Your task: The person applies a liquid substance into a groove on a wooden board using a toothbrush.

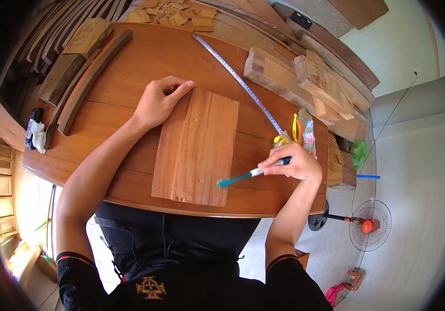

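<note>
A thick wooden block [207, 147] with a seam along its length lies near the front edge of the brown wooden table [129, 67]. My left hand [163, 98] grips its far left corner, thumb along the top end and the other fingers curled. Between the thumb and fingers of my right hand [297, 163] is a teal toothbrush [243, 178] with a white and dark handle. Its head is over the block's near right corner. Just beyond the right hand, the yellow case of a tape measure [282, 140] is partly hidden, its blade pulled out diagonally across the table.
Orange and yellow-handled items [298, 128] and a plastic packet [309, 136] lie by the tape case. Stacked timber [279, 78] lines the right side. Curved wood strips [95, 83] and a black object with white tissue [36, 132] are at left. A fan [369, 226] stands right.
</note>
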Tool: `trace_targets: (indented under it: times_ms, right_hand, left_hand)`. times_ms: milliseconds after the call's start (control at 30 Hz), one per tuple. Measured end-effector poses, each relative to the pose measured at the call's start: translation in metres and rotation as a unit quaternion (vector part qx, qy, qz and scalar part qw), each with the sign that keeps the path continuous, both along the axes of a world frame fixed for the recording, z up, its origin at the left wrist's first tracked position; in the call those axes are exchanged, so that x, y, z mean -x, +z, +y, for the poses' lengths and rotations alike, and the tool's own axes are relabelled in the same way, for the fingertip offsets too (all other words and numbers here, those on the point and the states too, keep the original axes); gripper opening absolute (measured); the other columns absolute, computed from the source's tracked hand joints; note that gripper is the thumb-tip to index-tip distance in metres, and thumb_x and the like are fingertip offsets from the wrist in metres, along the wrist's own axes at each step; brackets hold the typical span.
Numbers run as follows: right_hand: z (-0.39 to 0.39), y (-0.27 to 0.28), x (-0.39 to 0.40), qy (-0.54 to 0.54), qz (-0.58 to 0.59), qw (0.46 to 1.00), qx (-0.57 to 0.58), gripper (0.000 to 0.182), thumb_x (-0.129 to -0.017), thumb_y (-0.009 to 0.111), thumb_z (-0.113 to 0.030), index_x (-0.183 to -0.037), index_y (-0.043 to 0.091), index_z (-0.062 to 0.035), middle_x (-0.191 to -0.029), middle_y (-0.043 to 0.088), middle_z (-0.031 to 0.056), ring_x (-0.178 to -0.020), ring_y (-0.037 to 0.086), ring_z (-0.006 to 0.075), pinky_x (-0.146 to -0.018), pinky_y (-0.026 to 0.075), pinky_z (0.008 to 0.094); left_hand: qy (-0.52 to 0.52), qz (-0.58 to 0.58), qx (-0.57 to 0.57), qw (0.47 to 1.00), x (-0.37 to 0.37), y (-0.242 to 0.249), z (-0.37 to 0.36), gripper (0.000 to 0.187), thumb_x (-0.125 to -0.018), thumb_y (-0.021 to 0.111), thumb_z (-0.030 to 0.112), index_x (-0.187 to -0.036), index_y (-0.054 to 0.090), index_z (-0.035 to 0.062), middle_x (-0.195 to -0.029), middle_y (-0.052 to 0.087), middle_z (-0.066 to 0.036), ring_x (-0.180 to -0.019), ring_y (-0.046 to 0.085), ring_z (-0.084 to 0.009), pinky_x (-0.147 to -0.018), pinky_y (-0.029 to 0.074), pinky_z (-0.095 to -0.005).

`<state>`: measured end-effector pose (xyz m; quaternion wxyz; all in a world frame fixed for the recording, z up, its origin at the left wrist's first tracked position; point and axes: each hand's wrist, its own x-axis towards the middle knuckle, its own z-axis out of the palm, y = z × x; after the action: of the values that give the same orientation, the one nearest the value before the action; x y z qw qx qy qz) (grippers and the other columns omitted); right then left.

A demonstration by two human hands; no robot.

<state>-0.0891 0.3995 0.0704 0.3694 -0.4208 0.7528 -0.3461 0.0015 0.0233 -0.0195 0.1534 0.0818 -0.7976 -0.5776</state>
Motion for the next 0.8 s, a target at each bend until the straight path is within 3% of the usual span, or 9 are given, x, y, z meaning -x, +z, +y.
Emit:
trace_targets:
  times_ms: [133,233,267,367,500,633,700,767,800]
  right_hand:
    - [0.004,-0.010,0.005,0.055,0.000,0.998,0.027,0.025,-0.088,0.090,-0.009,-0.111,0.085,-0.0012,-0.089,0.080,0.0047,-0.069,0.062,0.0115,-0.059,0.042,0.0287]
    - [0.005,-0.004,0.004,-0.048,-0.020,0.999,0.018,0.024,-0.087,0.090,-0.008,-0.110,0.086,-0.0010,-0.088,0.080,0.0055,-0.071,0.064,0.0134,-0.063,0.044,0.0298]
    - [0.003,-0.004,0.005,-0.025,-0.021,0.999,-0.004,0.023,-0.090,0.089,-0.014,-0.110,0.086,-0.0045,-0.096,0.082,0.0069,-0.087,0.074,0.0158,-0.077,0.052,0.0293]
    - [-0.011,-0.011,-0.003,0.084,-0.025,0.996,0.014,0.022,-0.087,0.089,-0.006,-0.108,0.086,-0.0010,-0.090,0.081,0.0077,-0.075,0.068,0.0149,-0.065,0.046,0.0298]
    - [0.001,-0.010,0.002,0.006,0.019,0.999,0.035,0.022,-0.087,0.089,-0.005,-0.108,0.085,-0.0012,-0.091,0.082,0.0081,-0.080,0.072,0.0151,-0.071,0.050,0.0307]
    - [-0.031,-0.017,-0.011,-0.066,0.030,0.996,0.055,0.024,-0.087,0.089,-0.007,-0.111,0.085,-0.0027,-0.091,0.081,0.0079,-0.080,0.072,0.0138,-0.068,0.049,0.0281]
    - [-0.046,-0.016,-0.020,0.045,0.006,0.995,0.093,0.023,-0.087,0.090,-0.008,-0.109,0.087,-0.0060,-0.087,0.080,0.0077,-0.076,0.071,0.0138,-0.067,0.049,0.0287]
    - [-0.043,-0.007,-0.022,0.081,0.000,0.996,0.048,0.021,-0.087,0.089,-0.008,-0.108,0.087,-0.0051,-0.087,0.080,0.0078,-0.075,0.071,0.0140,-0.066,0.048,0.0286]
    - [-0.038,-0.011,-0.019,0.047,0.022,0.996,0.068,0.021,-0.088,0.089,-0.008,-0.109,0.087,-0.0049,-0.087,0.080,0.0078,-0.074,0.071,0.0139,-0.065,0.048,0.0285]
  left_hand:
    - [-0.003,0.016,-0.007,1.000,0.001,-0.004,-0.001,0.036,-0.112,0.067,0.032,-0.117,0.080,-0.0007,-0.098,0.077,-0.005,-0.091,0.065,-0.0089,-0.084,0.053,-0.0295]
    - [0.004,-0.003,-0.007,1.000,0.000,-0.002,0.001,0.036,-0.112,0.067,0.032,-0.117,0.080,-0.0006,-0.098,0.077,-0.005,-0.091,0.066,-0.0091,-0.084,0.054,-0.0295]
    - [0.003,-0.001,-0.006,1.000,0.000,-0.003,0.000,0.036,-0.112,0.066,0.032,-0.117,0.080,-0.0009,-0.098,0.078,-0.005,-0.092,0.066,-0.0091,-0.085,0.054,-0.0295]
    - [-0.002,0.007,-0.007,1.000,0.002,-0.004,-0.001,0.036,-0.112,0.066,0.032,-0.118,0.079,-0.0015,-0.100,0.078,-0.006,-0.094,0.067,-0.0094,-0.087,0.054,-0.0296]
    - [-0.002,0.011,-0.010,1.000,-0.001,-0.003,0.000,0.036,-0.112,0.066,0.031,-0.118,0.079,-0.0016,-0.101,0.079,-0.006,-0.096,0.068,-0.0101,-0.089,0.055,-0.0299]
    - [-0.010,0.012,0.002,1.000,0.003,-0.006,-0.003,0.036,-0.112,0.066,0.031,-0.118,0.079,-0.0016,-0.103,0.079,-0.007,-0.097,0.068,-0.0106,-0.090,0.054,-0.0301]
    - [-0.011,0.003,-0.002,1.000,0.002,-0.005,-0.003,0.035,-0.113,0.066,0.031,-0.118,0.079,-0.0015,-0.104,0.079,-0.007,-0.097,0.068,-0.0106,-0.090,0.054,-0.0300]
    - [-0.010,0.002,0.000,1.000,0.002,-0.004,-0.002,0.035,-0.113,0.065,0.031,-0.118,0.080,-0.0013,-0.103,0.079,-0.007,-0.098,0.068,-0.0105,-0.091,0.054,-0.0300]
    - [-0.009,0.003,0.005,1.000,0.002,-0.005,-0.003,0.035,-0.113,0.065,0.031,-0.118,0.080,-0.0012,-0.103,0.079,-0.007,-0.098,0.068,-0.0104,-0.091,0.054,-0.0300]
